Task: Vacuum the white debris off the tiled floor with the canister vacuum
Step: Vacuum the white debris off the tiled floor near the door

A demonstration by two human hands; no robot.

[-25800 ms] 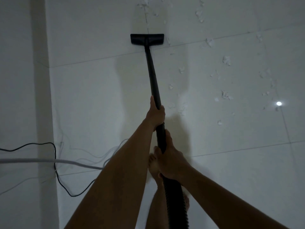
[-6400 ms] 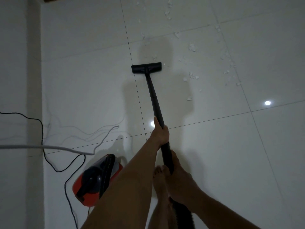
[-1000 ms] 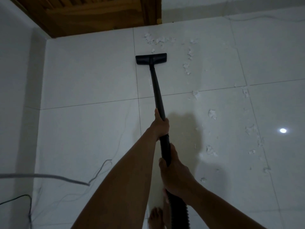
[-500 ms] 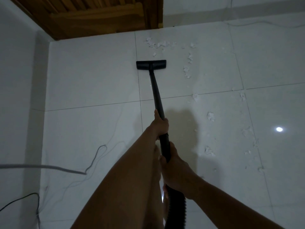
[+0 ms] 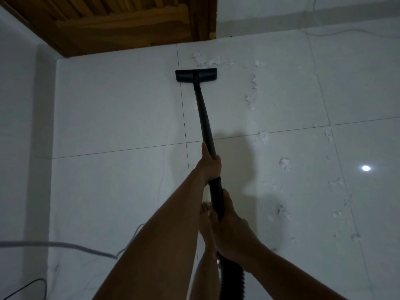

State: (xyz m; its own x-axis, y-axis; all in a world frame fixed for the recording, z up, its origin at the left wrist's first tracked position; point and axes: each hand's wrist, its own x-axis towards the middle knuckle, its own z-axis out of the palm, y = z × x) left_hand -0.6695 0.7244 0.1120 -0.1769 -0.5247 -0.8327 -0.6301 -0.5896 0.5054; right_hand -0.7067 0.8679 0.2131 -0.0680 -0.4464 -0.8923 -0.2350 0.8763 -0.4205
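Fingers [image 5: 217, 161] curl round wand [image 5: 204, 118] — debris [image 5: 284, 163] rightward.

The large white floor tiles [image 5: 108, 115] are smooth and glossy, mirroring a round spot of light [image 5: 365, 168]; the white debris [image 5: 284, 163] on them looks soft and fluffy. The flat black floor nozzle [image 5: 195, 75] and long black wand tube [image 5: 204, 118] look like smooth matt plastic, the black hose [image 5: 232, 282] ribbed. The brown slatted door [image 5: 121, 24] is wood with a dull sheen.
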